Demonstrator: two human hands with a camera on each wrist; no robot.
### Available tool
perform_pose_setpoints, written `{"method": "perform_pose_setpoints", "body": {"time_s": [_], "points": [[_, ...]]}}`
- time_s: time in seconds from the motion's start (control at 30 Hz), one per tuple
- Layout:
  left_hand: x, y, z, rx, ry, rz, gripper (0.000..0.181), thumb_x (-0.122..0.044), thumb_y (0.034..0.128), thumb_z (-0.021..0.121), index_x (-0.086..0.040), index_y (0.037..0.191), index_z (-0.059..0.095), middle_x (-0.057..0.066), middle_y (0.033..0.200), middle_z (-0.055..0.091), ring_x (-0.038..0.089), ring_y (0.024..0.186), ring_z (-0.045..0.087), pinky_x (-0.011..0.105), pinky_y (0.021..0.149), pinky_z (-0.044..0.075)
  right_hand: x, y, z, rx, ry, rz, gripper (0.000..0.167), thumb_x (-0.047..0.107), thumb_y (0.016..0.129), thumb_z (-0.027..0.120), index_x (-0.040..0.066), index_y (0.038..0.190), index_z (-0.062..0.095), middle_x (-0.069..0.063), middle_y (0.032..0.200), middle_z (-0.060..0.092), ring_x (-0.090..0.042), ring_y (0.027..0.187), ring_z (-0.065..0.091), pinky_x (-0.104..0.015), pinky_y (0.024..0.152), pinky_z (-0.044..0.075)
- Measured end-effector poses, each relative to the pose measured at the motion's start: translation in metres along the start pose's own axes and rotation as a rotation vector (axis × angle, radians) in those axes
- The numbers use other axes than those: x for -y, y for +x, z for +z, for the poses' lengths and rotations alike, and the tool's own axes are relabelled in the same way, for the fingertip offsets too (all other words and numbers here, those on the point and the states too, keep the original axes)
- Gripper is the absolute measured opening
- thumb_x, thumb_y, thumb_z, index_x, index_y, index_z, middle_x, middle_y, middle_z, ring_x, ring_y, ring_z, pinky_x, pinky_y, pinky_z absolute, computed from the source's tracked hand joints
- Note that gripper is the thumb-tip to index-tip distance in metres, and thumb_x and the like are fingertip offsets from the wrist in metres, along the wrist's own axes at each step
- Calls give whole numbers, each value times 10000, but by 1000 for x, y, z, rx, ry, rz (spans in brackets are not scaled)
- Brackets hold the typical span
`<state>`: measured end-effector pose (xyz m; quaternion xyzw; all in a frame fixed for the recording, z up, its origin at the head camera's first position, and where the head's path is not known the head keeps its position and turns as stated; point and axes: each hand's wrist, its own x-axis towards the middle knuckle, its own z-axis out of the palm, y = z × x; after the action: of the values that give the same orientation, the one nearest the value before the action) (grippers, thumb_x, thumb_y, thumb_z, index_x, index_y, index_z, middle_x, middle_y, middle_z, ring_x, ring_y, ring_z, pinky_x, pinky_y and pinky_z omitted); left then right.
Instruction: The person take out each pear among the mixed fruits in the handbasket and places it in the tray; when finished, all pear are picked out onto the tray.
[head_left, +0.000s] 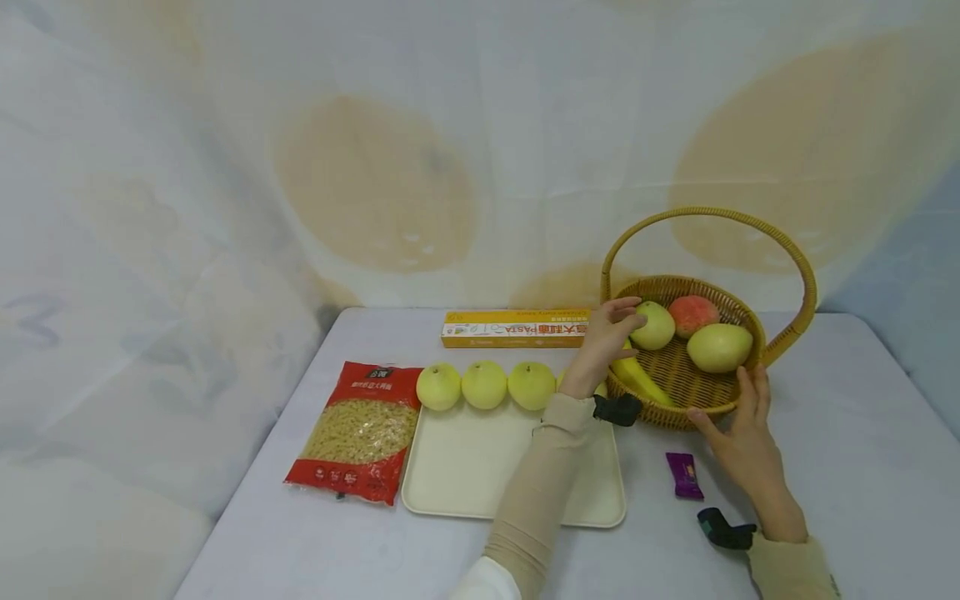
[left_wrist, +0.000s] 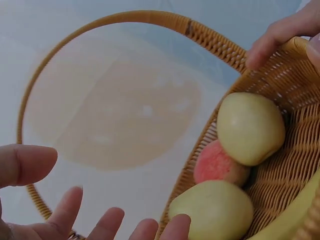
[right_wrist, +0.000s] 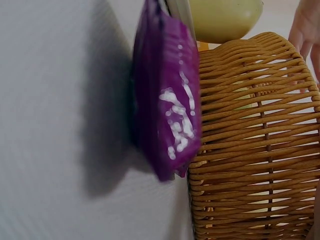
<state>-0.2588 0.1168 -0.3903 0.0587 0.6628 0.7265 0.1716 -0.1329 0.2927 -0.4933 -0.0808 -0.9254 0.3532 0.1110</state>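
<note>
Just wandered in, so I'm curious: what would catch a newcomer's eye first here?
Most likely the wicker basket of fruit on the right, with the left hand at its left side and the right hand at its near rim. Next, the red bag on the left, beside the tray, and the small purple packet in front of the basket.

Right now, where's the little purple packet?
In the head view, the purple packet lies on the table, right of the tray, in front of the basket and left of the right hand.
</note>
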Motion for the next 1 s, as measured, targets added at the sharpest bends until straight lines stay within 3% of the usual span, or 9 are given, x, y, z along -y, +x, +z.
{"method": "perform_pose_setpoints", "body": {"time_s": [0.2, 0.5, 0.7, 1.0], "points": [[2, 12, 18, -75, 33, -63, 352, -222, 929, 636, -179, 1275, 588, 31, 1267, 575, 310, 1178, 569, 498, 912, 532, -1, 1, 2, -13, -5, 11, 957, 463, 967, 528, 16, 1536, -99, -174, 1589, -249, -658, 1263, 279, -673, 632, 447], [5, 30, 26, -112, 65, -108, 348, -229, 935, 608, -162, 1274, 574, 30, 1288, 537, 271, 1144, 562, 536, 949, 486, 1, 3, 4, -27, 4, 9, 949, 443, 966, 545, 26, 1541, -85, -165, 1595, -238, -648, 1266, 292, -664, 643, 454], [6, 43, 27, -150, 74, -118, 347, -244, 928, 612, -174, 1266, 577, 27, 1264, 539, 263, 1080, 569, 552, 949, 475, 2, 2, 3, -25, 8, 2, 950, 438, 967, 546, 20, 1539, -87, -179, 1592, -235, -650, 1262, 292, -582, 575, 471], [13, 51, 36, -187, 36, -140, 319, -207, 921, 618, -165, 1238, 608, 23, 1202, 577, 265, 1043, 574, 544, 930, 484, 1, 1, 1, -28, -8, -1, 948, 425, 968, 552, 29, 1540, -92, -175, 1594, -233, -647, 1215, 338, -441, 502, 448]]}}
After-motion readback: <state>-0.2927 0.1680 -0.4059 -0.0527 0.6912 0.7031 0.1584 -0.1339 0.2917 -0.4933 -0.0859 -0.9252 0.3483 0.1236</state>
